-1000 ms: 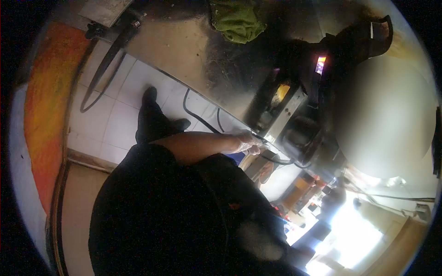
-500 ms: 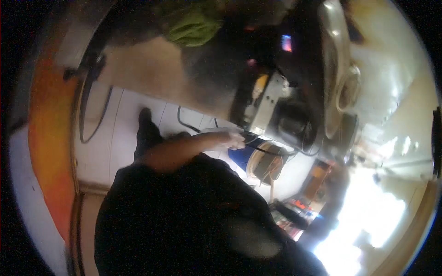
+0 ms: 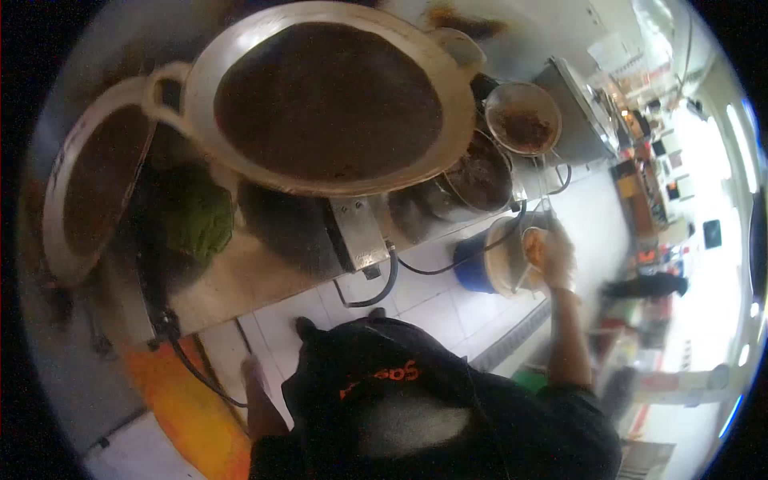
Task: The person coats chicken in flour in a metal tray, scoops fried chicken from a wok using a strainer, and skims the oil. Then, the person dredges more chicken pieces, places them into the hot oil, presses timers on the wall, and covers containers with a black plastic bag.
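Note:
My right hand (image 3: 558,256) is closed around the long handle of a round strainer (image 3: 524,120). Dark bits lie in the strainer, which is up beside and partly over a metal pot (image 3: 448,196) of dark liquid. At lower left hangs my left hand (image 3: 253,374), slightly blurred, near the counter's front edge and apart from any object; its fingers are not clear. A large two-handled wok (image 3: 200,104) full of dark brown liquid stands on the stove in front of me.
A second wok (image 3: 56,192) with brown content sits at far left. Green cloth-like material (image 3: 196,212) lies between the woks. Below the counter stands a blue container (image 3: 474,264) on white tiles, with hoses (image 3: 392,280) hanging nearby. Another person (image 3: 652,286) is farther back at right.
My view has swung, bringing the large wok and strainer into sight. My left hand has gone from the stove's front to lower left. My right arm now shows clearly, holding the strainer.

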{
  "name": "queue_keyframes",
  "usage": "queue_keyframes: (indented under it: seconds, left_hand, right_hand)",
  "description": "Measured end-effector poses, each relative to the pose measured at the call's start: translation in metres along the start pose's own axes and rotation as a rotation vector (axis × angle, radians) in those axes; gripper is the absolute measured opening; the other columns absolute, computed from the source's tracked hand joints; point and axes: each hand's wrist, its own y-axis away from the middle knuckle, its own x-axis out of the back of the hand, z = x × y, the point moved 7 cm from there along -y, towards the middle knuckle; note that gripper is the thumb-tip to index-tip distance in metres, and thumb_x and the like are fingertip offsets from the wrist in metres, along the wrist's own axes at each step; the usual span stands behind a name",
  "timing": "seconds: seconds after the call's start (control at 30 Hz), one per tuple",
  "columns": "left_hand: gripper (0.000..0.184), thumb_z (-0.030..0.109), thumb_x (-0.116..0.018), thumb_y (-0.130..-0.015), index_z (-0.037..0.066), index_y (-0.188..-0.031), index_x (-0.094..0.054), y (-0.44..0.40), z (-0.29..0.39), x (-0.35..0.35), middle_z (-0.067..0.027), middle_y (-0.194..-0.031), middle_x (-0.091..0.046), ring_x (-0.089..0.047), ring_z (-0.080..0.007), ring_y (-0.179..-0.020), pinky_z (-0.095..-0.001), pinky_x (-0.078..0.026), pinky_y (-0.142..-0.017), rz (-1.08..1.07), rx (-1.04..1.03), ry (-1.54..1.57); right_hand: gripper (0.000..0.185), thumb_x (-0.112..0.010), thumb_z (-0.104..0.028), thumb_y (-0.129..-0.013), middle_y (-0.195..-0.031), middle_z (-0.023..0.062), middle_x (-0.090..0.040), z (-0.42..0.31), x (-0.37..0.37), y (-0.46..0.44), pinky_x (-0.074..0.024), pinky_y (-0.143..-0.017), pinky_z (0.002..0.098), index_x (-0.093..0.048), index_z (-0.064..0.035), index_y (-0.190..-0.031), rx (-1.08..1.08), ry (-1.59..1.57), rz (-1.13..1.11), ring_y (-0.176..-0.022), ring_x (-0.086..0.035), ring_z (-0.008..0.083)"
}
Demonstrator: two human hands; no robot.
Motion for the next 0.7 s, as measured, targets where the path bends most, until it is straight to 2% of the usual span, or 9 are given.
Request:
queue_keyframes:
  seconds: [0.03, 0.1, 0.2, 0.3, 0.37, 0.5, 0.57, 0.67, 0.7]
  left_hand:
    - [0.026, 0.024, -0.046, -0.094, 0.009, -0.096, -0.067, 0.019, -0.01, 0.014, -0.0082, -0.092, -0.068, -0.065, -0.0248, -0.081, -0.0413, -0.051, -0.067, 0.042, 0.035, -0.199]
    - [0.026, 0.024, -0.046, -0.094, 0.009, -0.096, -0.067, 0.032, -0.027, 0.018, -0.0083, -0.092, -0.068, -0.065, -0.0249, -0.081, -0.0412, -0.051, -0.067, 0.044, 0.005, -0.273]
    - [0.026, 0.024, -0.046, -0.094, 0.009, -0.096, -0.067, 0.046, -0.016, 0.018, -0.0084, -0.092, -0.068, -0.065, -0.0249, -0.081, -0.0412, -0.052, -0.066, -0.006, -0.061, -0.362]
    - [0.026, 0.024, -0.046, -0.094, 0.009, -0.096, -0.067, 0.048, 0.008, 0.011, -0.0084, -0.091, -0.068, -0.065, -0.025, -0.081, -0.0411, -0.052, -0.066, -0.051, -0.144, -0.429]
    - [0.026, 0.024, -0.046, -0.093, 0.009, -0.096, -0.067, 0.048, 0.028, 0.013, -0.0085, -0.091, -0.068, -0.065, -0.025, -0.081, -0.041, -0.052, -0.066, -0.065, -0.197, -0.462]
    - [0.026, 0.024, -0.046, -0.093, 0.009, -0.096, -0.067, 0.047, 0.059, 0.013, -0.0086, -0.091, -0.068, -0.065, -0.0251, -0.081, -0.0409, -0.052, -0.066, -0.073, -0.259, -0.497]
    - [0.026, 0.024, -0.047, -0.093, 0.009, -0.096, -0.067, 0.049, 0.066, 0.015, -0.0087, -0.091, -0.068, -0.065, -0.0251, -0.081, -0.0409, -0.052, -0.066, -0.069, -0.271, -0.501]
    - [0.026, 0.024, -0.047, -0.093, 0.009, -0.096, -0.067, 0.049, 0.066, 0.011, -0.0088, -0.091, -0.068, -0.065, -0.0251, -0.08, -0.0408, -0.052, -0.066, -0.063, -0.276, -0.499]
    - [0.026, 0.024, -0.047, -0.093, 0.009, -0.096, -0.067, 0.05, 0.064, 0.01, -0.0088, -0.091, -0.068, -0.065, -0.0251, -0.08, -0.0408, -0.052, -0.066, -0.055, -0.273, -0.499]
  right_hand:
    - [0.051, -0.05, -0.016, -0.092, -0.114, 0.0191, -0.065, 0.018, -0.018, -0.001, -0.053, -0.084, 0.0339, -0.042, -0.0085, -0.142, 0.092, 0.316, -0.01, -0.099, -0.066, 0.0252]
    - [0.061, -0.051, -0.022, -0.092, -0.077, 0.0106, -0.065, 0.045, -0.037, 0.01, -0.055, -0.053, 0.0417, -0.027, -0.0285, -0.148, -0.096, 0.552, -0.067, -0.062, -0.067, 0.0273]
    - [0.051, -0.04, -0.016, -0.096, -0.072, 0.0134, -0.064, 0.064, -0.056, 0.015, -0.0541, -0.055, 0.0416, -0.034, -0.026, -0.146, -0.121, 0.571, -0.098, -0.063, -0.067, 0.028]
    - [0.053, -0.041, -0.015, -0.096, -0.074, 0.0127, -0.065, 0.067, -0.05, 0.013, -0.0546, -0.056, 0.0418, -0.032, -0.0279, -0.147, -0.116, 0.573, -0.076, -0.063, -0.067, 0.0283]
    - [0.068, -0.057, -0.021, -0.089, -0.069, 0.0086, -0.059, 0.074, -0.043, 0.016, -0.0519, -0.049, 0.0436, -0.026, -0.0306, -0.149, -0.066, 0.5, 0.079, -0.056, -0.063, 0.0268]
    - [0.07, -0.056, -0.015, -0.089, -0.071, 0.0087, -0.059, 0.097, -0.036, 0.023, -0.0524, -0.049, 0.0406, -0.024, -0.0319, -0.15, 0.022, 0.478, 0.154, -0.055, -0.063, 0.0256]
    - [0.063, -0.046, -0.016, -0.093, -0.074, 0.0082, -0.06, 0.119, -0.041, 0.021, -0.0545, -0.049, 0.0388, -0.022, -0.029, -0.151, -0.119, 0.697, -0.124, -0.057, -0.064, 0.0221]
    - [0.058, -0.044, -0.019, -0.095, -0.084, 0.012, -0.066, 0.139, -0.042, 0.014, -0.0563, -0.054, 0.0385, -0.028, -0.0291, -0.149, -0.11, 0.557, -0.152, -0.066, -0.068, 0.0266]
    - [0.058, -0.049, -0.014, -0.092, -0.086, 0.0146, -0.066, 0.119, -0.031, 0.008, -0.0544, -0.064, 0.0394, -0.032, -0.0241, -0.147, 0.066, 0.269, -0.019, -0.073, -0.067, 0.0296]
